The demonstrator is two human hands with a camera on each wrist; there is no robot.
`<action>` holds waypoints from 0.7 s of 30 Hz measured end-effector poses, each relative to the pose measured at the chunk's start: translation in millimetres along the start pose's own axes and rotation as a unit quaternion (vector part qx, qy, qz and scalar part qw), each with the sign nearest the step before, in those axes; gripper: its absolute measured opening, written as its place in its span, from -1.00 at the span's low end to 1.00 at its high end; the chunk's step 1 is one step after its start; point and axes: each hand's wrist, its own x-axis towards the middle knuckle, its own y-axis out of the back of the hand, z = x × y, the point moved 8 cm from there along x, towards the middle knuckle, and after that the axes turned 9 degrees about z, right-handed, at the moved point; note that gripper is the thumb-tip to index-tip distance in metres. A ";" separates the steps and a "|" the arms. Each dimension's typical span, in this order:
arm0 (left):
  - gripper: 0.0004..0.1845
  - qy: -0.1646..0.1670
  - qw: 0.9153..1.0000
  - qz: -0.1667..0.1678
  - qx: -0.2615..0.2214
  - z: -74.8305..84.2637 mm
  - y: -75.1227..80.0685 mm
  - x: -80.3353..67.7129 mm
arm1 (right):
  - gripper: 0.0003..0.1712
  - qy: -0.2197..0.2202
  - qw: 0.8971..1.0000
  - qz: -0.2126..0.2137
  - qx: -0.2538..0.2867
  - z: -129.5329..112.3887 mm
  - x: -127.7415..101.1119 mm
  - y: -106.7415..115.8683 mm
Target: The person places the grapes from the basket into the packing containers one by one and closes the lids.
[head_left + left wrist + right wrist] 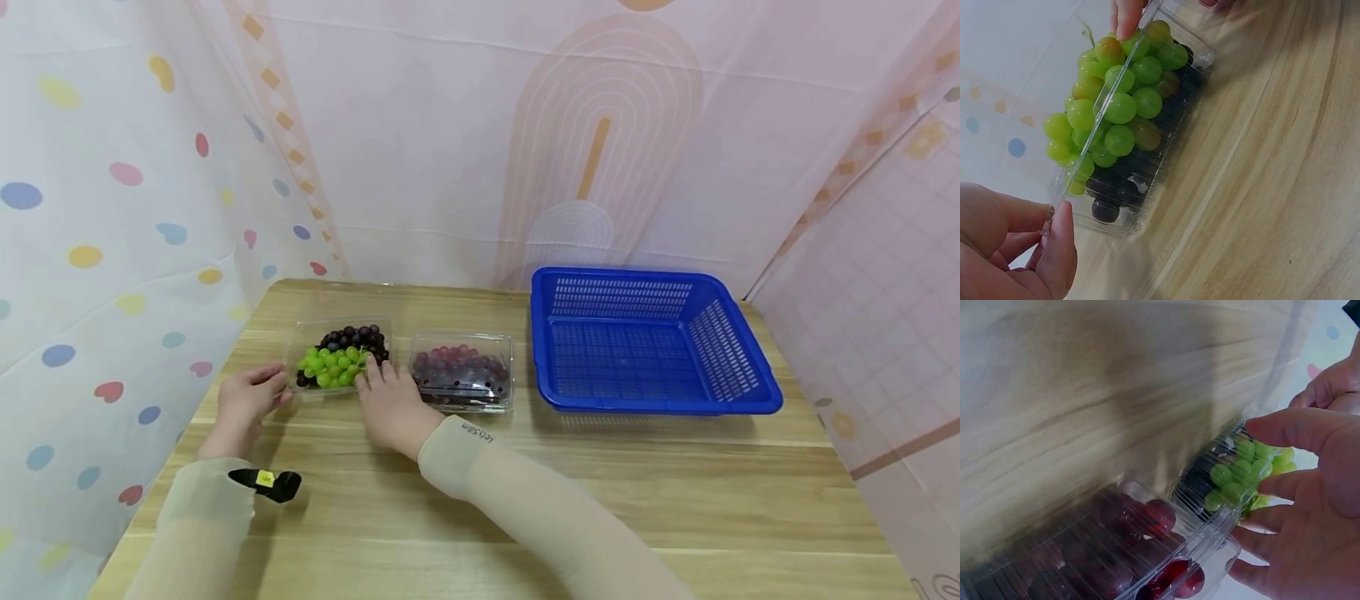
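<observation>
A clear plastic punnet (1099, 115) with its lid raised at the back holds a bunch of green grapes (330, 367) on top of dark grapes (354, 337). At its left front corner, my left hand (251, 398) pinches the rim between thumb and fingers. My right hand (393, 408) is at the right side of this punnet, fingers extended over the rim and fingertips at the green grapes. Just right of that hand stands a closed clear punnet of red grapes (459, 367).
A blue plastic basket (637, 408) with slotted walls stands on the right of the wooden table (600, 500). Patterned cloth (420, 125) hangs behind the table and at both sides. A black wrist device (266, 483) sits on the left sleeve.
</observation>
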 end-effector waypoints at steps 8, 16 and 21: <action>-0.46 -0.002 1.000 -0.004 0.001 1.4 0.4 2.4 | -0.26 0.015 1.000 0.002 -0.009 -4.6 -0.2 -1.2; -0.46 -0.009 1.000 0.002 0.003 0.2 6.9 7.9 | -0.37 0.029 0.995 -0.004 0.090 -2.8 -6.2 10.5; -0.48 -0.020 0.999 0.000 0.032 0.6 5.8 8.4 | -0.66 -0.005 0.982 0.032 0.186 23.5 -3.1 26.9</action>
